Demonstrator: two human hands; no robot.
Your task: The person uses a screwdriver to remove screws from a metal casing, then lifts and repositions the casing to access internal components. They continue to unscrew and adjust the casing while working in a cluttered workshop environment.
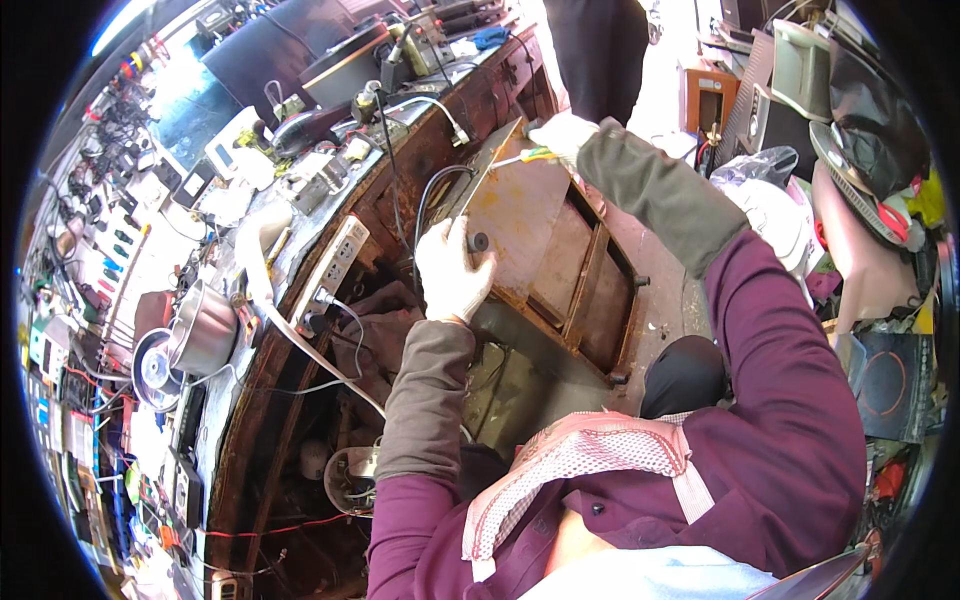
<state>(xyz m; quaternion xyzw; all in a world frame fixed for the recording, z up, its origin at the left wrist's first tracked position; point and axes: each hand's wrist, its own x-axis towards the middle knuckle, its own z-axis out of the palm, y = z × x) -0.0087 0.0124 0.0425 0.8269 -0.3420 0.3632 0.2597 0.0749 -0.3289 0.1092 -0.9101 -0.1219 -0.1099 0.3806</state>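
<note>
A rusty brown metal chassis (560, 270) with a slatted frame leans against the workbench edge. My left hand (450, 272), in a white glove, grips its near left edge beside a small black knob (479, 242). At the chassis's far corner my right hand (563, 135), also gloved, is closed on a screwdriver with a green and yellow handle (530, 155), its tip pointing left at the top edge. A black cable (430, 195) loops over the bench beside the chassis.
A cluttered wooden workbench (300, 300) runs along the left with a white power strip (332, 262), a steel pot (203, 330), a white hose and small tools. A person in dark clothes (595, 50) stands at the top. Old electronics and a speaker (770, 110) crowd the right.
</note>
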